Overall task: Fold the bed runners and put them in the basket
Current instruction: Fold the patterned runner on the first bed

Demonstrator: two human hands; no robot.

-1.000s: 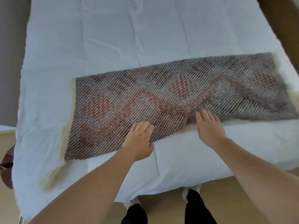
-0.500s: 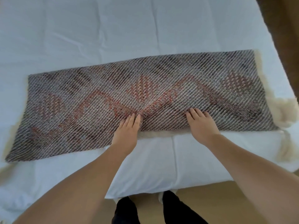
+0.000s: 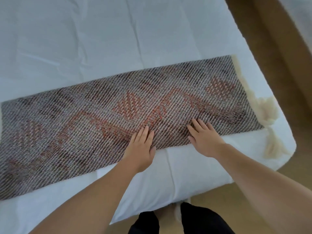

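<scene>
A woven bed runner (image 3: 94,125), grey-brown with red diamond and zigzag patterns, lies spread flat across the white bed. Cream fringe and tassels (image 3: 268,115) hang from its right end; its left end runs out of view. My left hand (image 3: 140,149) rests palm down on the runner's near edge, fingers flat and together. My right hand (image 3: 204,139) lies flat on the same edge a little to the right, fingers slightly spread. Neither hand grips the cloth. No basket is in view.
The white bed (image 3: 101,39) fills most of the view, its near edge (image 3: 185,184) just in front of my legs (image 3: 182,222). Tan floor (image 3: 270,39) runs along the bed's right side.
Both hands have slid a little further onto the runner, pressing the bump near its front edge flat. The view has shifted left, so the runner's right fringe now shows.
</scene>
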